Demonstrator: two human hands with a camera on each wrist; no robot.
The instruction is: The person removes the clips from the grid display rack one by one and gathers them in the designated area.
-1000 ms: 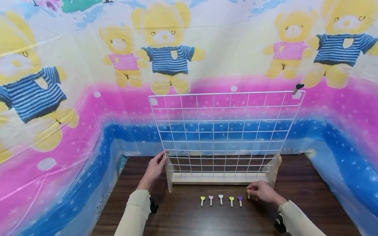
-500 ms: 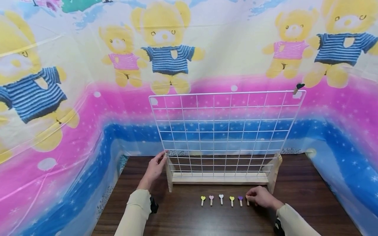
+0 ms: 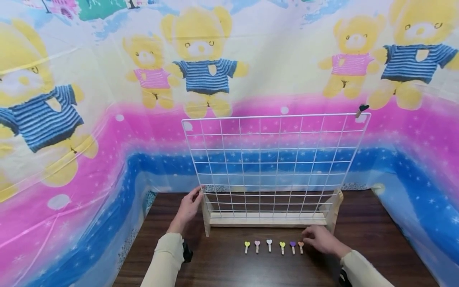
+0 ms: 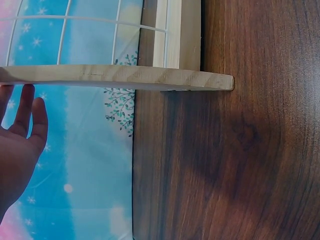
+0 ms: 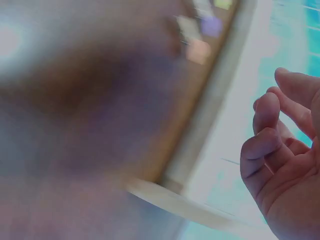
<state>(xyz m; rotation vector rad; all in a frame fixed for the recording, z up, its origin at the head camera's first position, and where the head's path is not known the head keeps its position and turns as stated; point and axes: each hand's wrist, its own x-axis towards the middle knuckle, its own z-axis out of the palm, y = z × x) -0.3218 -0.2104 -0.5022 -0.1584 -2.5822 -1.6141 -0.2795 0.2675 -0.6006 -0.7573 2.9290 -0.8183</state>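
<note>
My left hand rests against the left wooden upright of a stand holding a white wire grid. In the left wrist view its fingertips touch the wood, fingers fairly straight. Just right of an orange heart clothespin, my right hand hovers with loosely bent fingers and nothing between them. That clothespin ends a row with a purple one, a yellow one, a white one, a pink one and another yellow one. The right wrist view is blurred around the pegs.
A dark heart clothespin is clipped at the grid's top right corner. The stand's wooden base runs behind the row on the dark wooden table. A printed bear cloth hangs behind and along both sides.
My right hand set the orange clothespin down at the row's right end, then let go and drew slightly right. My left hand stays on the upright; the head view tilts slightly up.
</note>
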